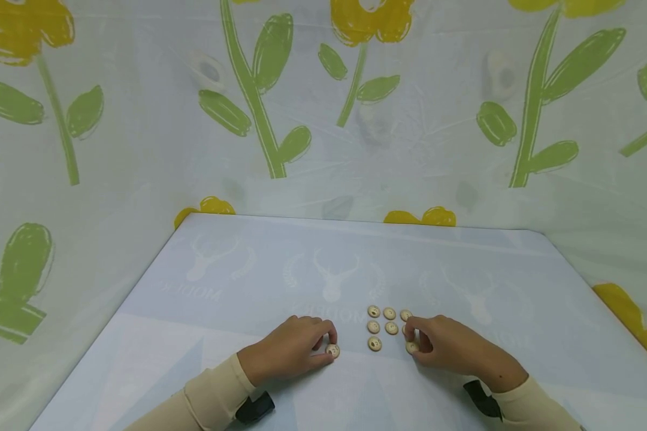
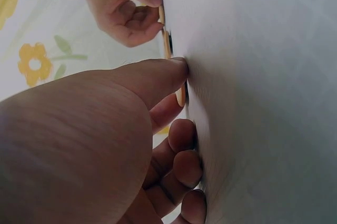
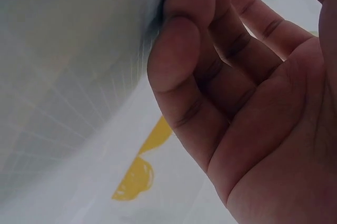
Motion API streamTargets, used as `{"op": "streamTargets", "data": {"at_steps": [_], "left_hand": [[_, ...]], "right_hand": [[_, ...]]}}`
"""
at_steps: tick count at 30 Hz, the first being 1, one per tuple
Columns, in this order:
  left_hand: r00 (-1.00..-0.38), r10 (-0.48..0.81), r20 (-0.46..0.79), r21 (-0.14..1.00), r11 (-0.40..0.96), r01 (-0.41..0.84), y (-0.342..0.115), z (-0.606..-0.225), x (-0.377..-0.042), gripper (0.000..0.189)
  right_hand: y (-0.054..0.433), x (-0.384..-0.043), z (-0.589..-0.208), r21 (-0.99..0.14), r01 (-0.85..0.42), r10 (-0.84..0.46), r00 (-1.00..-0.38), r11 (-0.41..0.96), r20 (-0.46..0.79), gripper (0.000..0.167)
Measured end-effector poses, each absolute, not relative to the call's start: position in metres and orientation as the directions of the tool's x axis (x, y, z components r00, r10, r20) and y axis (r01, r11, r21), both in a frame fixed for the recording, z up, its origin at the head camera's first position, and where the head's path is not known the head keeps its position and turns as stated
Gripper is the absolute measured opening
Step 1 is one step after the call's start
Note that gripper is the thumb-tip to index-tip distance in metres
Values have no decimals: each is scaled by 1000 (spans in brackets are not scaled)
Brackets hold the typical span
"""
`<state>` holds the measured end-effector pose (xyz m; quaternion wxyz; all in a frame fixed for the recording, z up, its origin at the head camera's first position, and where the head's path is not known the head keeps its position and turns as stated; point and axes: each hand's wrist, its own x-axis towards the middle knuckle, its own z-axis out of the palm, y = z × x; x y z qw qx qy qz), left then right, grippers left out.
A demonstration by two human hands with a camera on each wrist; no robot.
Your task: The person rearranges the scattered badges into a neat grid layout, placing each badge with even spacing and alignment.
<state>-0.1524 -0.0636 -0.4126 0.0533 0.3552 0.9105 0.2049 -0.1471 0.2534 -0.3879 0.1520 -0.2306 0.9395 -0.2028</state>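
In the head view my left hand pinches a pale round button between thumb and index finger, low at the tabletop. The left wrist view shows that button's edge between the same two digits, while the other fingers curl down onto the surface. My right hand holds another button by its rim, at the near right of a group of buttons set in rows. A button in the left column lies nearest between the hands. My right hand's fingers partly cover the right column. In the right wrist view its button is hidden.
The white table bears faint deer-head prints and lettering. Behind it and at both sides hangs a pale cloth with yellow flowers and green leaves. Dark straps sit at both wrists below the cream sleeves.
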Motion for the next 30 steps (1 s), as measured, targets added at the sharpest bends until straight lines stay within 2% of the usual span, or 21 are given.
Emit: {"op": "streamTargets", "data": {"at_steps": [22, 30], "left_hand": [[-750, 660, 28, 417, 675, 609, -62, -412, -152, 16], [-767, 642, 19, 452, 679, 579, -61, -413, -153, 16]], "right_hand": [[254, -147, -389, -471, -326, -462, -862, 820, -208, 16], [254, -147, -389, -470, -323, -461, -861, 822, -214, 16]]}}
